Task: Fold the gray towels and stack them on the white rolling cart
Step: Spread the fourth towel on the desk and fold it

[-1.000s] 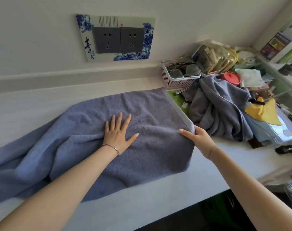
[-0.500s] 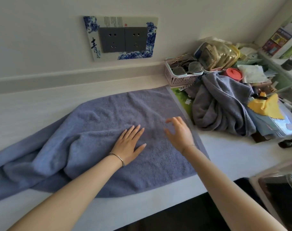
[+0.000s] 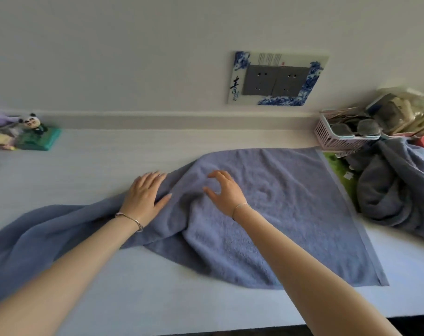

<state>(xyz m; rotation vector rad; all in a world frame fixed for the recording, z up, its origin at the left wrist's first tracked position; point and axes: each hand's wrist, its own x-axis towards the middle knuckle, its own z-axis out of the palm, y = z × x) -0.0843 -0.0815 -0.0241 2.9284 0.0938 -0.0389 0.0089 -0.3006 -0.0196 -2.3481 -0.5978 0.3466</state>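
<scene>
A grey-blue towel (image 3: pixel 278 204) lies across the white counter (image 3: pixel 109 166). Its right half is flat and its left half is bunched in folds that trail off the left edge of the view. My left hand (image 3: pixel 145 195) rests flat on the towel's far edge where the wrinkles begin. Just over the towel's middle is my right hand (image 3: pixel 224 190), with fingers spread and slightly bent, holding nothing. A second grey towel (image 3: pixel 395 190) sits crumpled in a heap at the right. The white rolling cart is not in view.
A pink basket (image 3: pixel 336 139) and clear bags (image 3: pixel 404 110) crowd the back right corner. A panda figure (image 3: pixel 33 123) on a green box (image 3: pixel 40 141) stands at the far left. A wall socket plate (image 3: pixel 276 80) is above the counter.
Both hands have slid left along the towel, from its flat right half toward the wrinkled part. The view has turned left, so the panda figure now shows.
</scene>
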